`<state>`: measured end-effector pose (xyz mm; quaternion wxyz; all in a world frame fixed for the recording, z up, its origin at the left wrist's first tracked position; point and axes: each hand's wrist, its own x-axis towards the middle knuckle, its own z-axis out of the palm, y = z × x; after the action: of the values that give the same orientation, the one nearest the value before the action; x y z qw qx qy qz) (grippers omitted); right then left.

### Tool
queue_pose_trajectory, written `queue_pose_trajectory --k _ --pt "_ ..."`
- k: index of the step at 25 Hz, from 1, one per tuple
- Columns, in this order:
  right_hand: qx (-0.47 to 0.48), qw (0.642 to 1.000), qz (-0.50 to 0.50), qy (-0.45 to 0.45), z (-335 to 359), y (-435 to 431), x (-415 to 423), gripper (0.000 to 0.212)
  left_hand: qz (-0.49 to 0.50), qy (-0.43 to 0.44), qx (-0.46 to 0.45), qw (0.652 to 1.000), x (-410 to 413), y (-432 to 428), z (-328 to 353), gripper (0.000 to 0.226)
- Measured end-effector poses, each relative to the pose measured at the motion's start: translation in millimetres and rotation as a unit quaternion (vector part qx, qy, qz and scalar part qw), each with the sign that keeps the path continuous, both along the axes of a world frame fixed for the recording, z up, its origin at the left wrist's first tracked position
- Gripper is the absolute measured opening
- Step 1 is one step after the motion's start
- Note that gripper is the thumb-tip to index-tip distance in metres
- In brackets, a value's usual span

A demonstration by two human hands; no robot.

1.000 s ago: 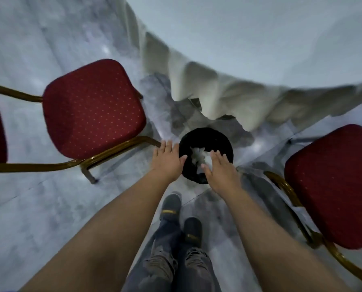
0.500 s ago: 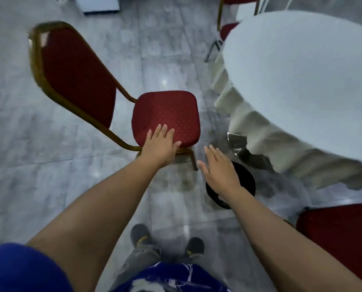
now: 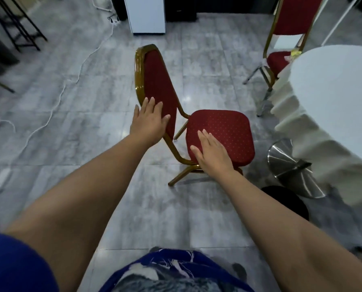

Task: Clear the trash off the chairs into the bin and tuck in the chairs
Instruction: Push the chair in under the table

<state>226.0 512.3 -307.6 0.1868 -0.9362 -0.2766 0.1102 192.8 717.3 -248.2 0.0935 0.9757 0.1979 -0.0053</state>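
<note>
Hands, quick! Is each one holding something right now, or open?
The left hand is open, fingers straight, at the chair back, holding nothing.
The right hand is open, flat over the chair seat, holding nothing.

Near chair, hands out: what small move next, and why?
Probably close the left hand on the backrest and push the chair toward the table: its seat shows no trash, the right hand is open over it, and the chair stands apart from the table.

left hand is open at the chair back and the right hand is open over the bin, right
Not quite. The head view shows the right hand open over the seat, not the bin. The left hand is open at the chair back.
</note>
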Motion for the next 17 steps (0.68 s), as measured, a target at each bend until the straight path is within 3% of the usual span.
queue_pose_trajectory --k 7,17 --pt "0.025 0.999 0.034 -0.013 5 124 10 0.063 0.007 -0.033 0.012 0.999 12 110 6 0.057" --pt "0.103 0.992 0.032 -0.072 8 277 89 0.06 -0.001 -0.019 -0.005 1.0 104 225 10 0.057"
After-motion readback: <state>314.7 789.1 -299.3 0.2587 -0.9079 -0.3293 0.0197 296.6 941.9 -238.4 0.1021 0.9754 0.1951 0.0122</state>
